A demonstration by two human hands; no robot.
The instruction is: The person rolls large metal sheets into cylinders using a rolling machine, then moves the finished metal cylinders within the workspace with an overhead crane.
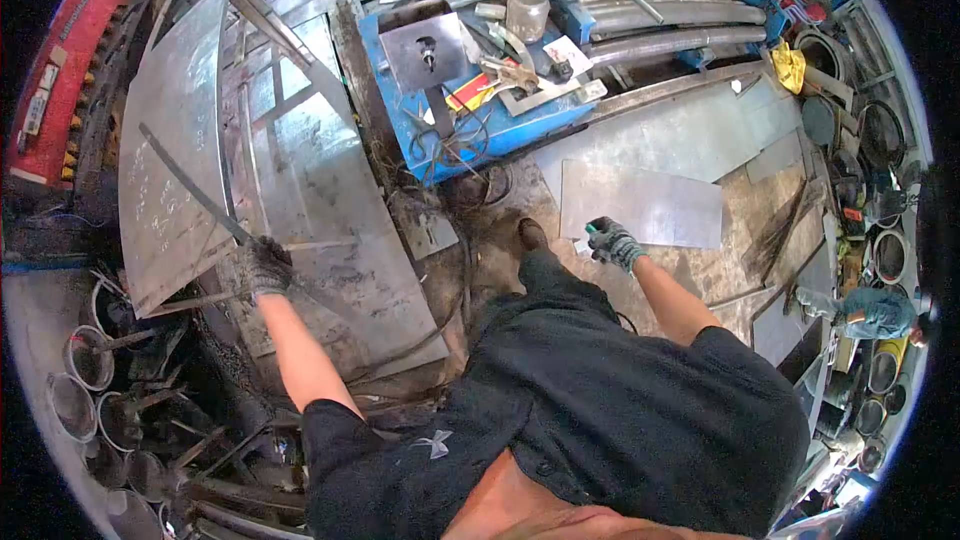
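My left hand, in a grey glove, is closed on a long thin metal strip. The strip slants up and left over a large metal sheet with pale markings. On the right, my right hand, gloved too, is closed round a small green item, mostly hidden by the fingers. Just behind that hand a rectangular metal plate lies on the floor.
A blue machine table ahead holds tools, a can and a square plate. Long pipes extend right. A red beam stands far left. Another person is at the far right, beside round pipe ends.
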